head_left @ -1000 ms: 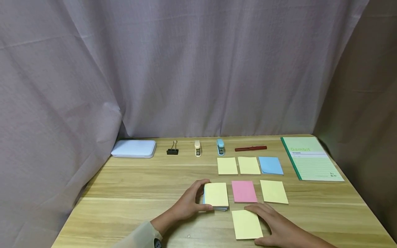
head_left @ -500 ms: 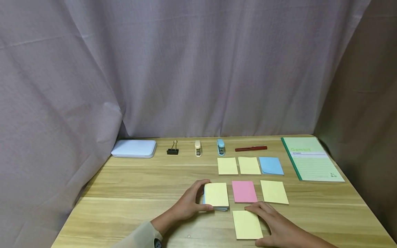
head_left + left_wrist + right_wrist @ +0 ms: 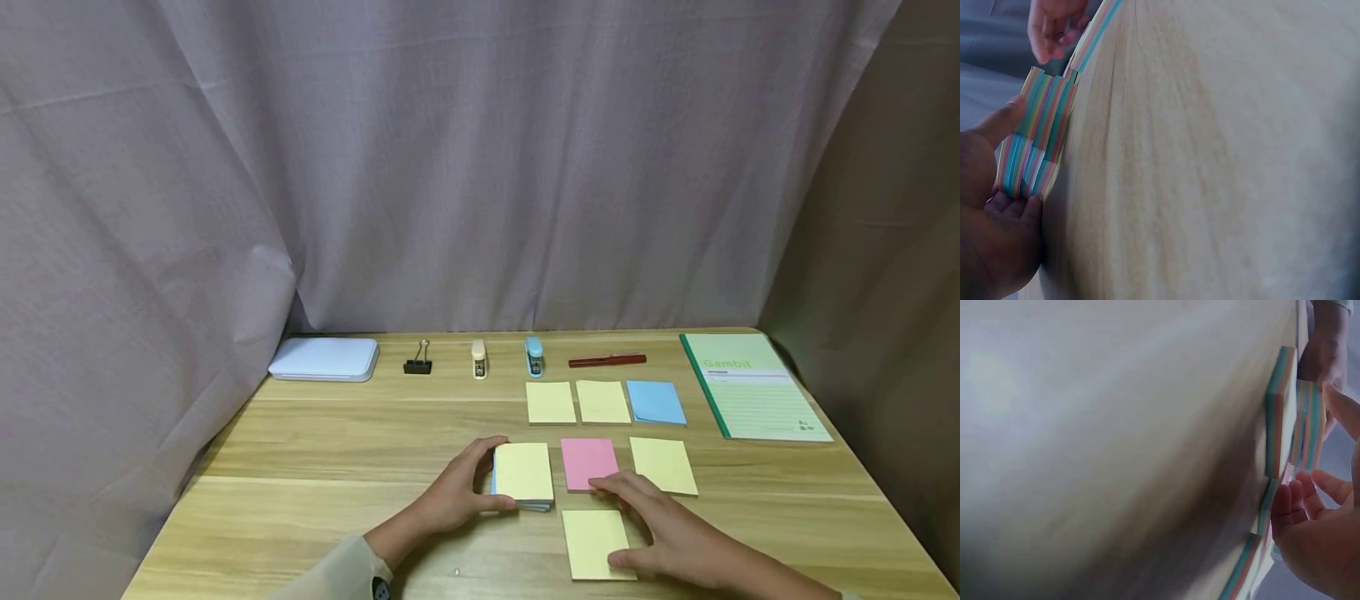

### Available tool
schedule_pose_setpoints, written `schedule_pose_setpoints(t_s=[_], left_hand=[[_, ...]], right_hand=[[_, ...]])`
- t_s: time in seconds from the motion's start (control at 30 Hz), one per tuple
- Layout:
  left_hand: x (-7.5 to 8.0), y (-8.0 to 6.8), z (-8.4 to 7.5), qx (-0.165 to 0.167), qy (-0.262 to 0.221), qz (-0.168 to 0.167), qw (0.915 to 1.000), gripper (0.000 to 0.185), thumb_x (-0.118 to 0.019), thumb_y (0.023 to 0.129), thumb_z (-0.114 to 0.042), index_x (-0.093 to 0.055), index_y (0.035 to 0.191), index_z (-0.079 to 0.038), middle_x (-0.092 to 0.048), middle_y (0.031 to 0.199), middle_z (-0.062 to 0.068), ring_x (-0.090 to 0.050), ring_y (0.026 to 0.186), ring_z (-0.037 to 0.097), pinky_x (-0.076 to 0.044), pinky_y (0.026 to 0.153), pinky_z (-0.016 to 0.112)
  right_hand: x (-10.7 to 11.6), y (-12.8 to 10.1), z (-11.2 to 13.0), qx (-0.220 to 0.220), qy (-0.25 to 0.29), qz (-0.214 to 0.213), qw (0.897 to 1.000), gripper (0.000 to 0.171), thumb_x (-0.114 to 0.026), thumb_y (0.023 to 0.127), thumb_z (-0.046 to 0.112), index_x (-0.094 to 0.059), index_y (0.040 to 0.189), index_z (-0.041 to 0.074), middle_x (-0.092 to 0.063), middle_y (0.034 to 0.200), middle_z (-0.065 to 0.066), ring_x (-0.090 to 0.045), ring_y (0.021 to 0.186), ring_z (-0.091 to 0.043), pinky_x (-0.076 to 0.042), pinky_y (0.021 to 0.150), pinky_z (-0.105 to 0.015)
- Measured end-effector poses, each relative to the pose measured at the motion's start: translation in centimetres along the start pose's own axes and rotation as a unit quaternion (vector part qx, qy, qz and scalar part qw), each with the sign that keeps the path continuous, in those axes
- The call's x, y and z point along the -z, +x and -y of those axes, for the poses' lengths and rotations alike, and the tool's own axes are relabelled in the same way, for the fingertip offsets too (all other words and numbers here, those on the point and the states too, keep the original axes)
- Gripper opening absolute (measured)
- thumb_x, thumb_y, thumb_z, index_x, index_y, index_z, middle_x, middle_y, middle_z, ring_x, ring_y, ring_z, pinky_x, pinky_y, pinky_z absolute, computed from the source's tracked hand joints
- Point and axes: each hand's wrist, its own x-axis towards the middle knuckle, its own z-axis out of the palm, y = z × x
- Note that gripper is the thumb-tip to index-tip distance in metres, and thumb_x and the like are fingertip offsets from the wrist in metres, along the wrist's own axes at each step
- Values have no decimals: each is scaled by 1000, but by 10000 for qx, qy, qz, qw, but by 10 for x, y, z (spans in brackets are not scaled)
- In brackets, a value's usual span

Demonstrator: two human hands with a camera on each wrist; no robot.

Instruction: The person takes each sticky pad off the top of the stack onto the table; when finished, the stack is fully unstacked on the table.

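My left hand (image 3: 453,493) grips a stack of sticky note pads (image 3: 523,472), yellow on top, thumb on the near side and fingers at the far side. Layered coloured edges of the stack (image 3: 1035,134) show in the left wrist view. My right hand (image 3: 671,533) hovers over the right part of a single yellow pad (image 3: 591,540), thumb and fingers apart, holding nothing. Its fingertips reach the near edge of a pink pad (image 3: 587,461); in the right wrist view the fingers (image 3: 1300,500) look raised above the pads. Another yellow pad (image 3: 663,465) lies right of the pink one.
Behind lie two yellow pads (image 3: 551,402) (image 3: 602,402) and a blue pad (image 3: 656,402). Along the back are a white case (image 3: 324,359), a black binder clip (image 3: 417,365), cream (image 3: 478,360) and blue (image 3: 534,357) staplers, a dark red pen (image 3: 607,360) and a green notebook (image 3: 753,387).
My right hand has let go of the near yellow pad and risen, moving slightly away from me over it. The pad stays on the table. My left hand and the stack have not moved.
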Motion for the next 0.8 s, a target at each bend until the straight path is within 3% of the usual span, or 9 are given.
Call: schedule_pose_setpoints(t_s=[0.2,0.4,0.57,0.8], left_hand=[[0,0,0,27,15,-6,10000,88,-88,84,-18,-37,154,-3,-50,147,10,-50,140,25,-38,119,37],[0,0,2,2,13,-23,10000,87,-88,83,-18,-39,153,-2,-51,145,9,-50,139,26,-38,119,37],[1,0,2,19,15,-3,10000,86,-87,84,-19,-38,154,-4,-50,146,8,-50,139,25,-38,119,37],[1,0,0,34,-30,32,10000,85,-86,85,-19,-38,154,-7,-49,148,7,-50,139,24,-39,119,38]], right_hand=[[3,21,4,11,-28,-111,9999,80,-82,84,53,-50,150,20,-49,142,3,-52,130,-27,-51,101,-47],[-1,47,6,-36,304,11,9995,81,-81,86,50,-48,152,17,-50,142,5,-53,129,-23,-50,102,-51],[-8,69,9,75,624,76,9980,86,-81,86,49,-44,154,11,-48,151,-2,-48,138,-31,-45,107,-61],[-19,88,13,80,659,276,9974,97,-81,83,54,-40,155,4,-47,151,-9,-54,130,-31,-49,105,-51]])
